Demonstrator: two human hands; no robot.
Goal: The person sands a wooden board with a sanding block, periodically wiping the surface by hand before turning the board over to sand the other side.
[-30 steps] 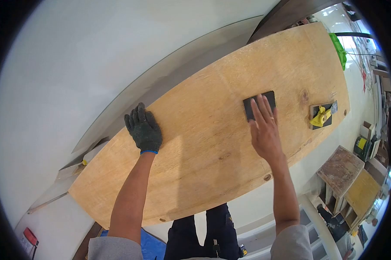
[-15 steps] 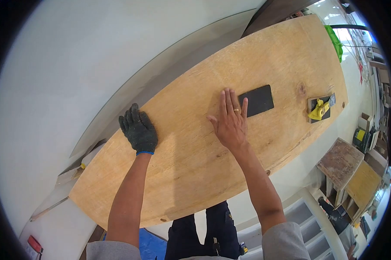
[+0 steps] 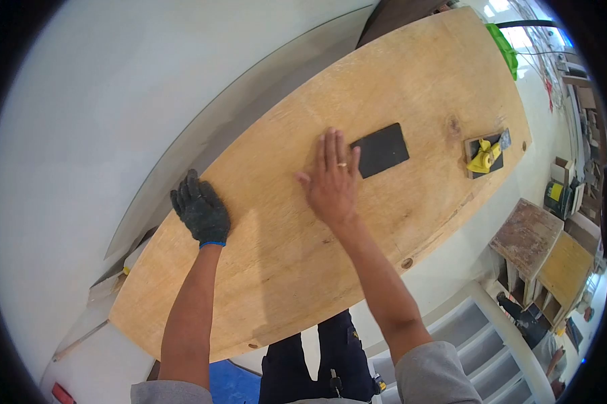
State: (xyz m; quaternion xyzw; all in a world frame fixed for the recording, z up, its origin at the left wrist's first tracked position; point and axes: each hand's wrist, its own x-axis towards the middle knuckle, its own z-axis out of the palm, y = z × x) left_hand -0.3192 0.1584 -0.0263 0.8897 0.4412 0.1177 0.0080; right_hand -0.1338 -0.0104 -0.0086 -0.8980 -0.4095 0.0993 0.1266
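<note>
A large pale plywood panel (image 3: 297,269) stretches diagonally across the view under both hands. My left hand (image 3: 201,210), in a dark knitted glove with a blue cuff, rests at the panel's far left edge with its fingers stretched out. My right hand (image 3: 332,178), bare and with a ring, lies flat near the middle, fingers extended and thumb apart. Just right of its fingers is a black rectangular sheet (image 3: 381,151), its left edge close to the little finger. Neither hand holds anything.
A yellow-handled scraper (image 3: 484,156) lies on a dark-topped block near the panel's right end. A green object (image 3: 504,50) sits beyond that end. Wooden boxes (image 3: 529,232) stand at right, near white shelving (image 3: 478,337). Another person (image 3: 529,326) appears at lower right.
The whole view has shifted, so the panel and the things on it appear further left and slightly higher. My right hand has slid slightly left over the wood; the left stays at the edge.
</note>
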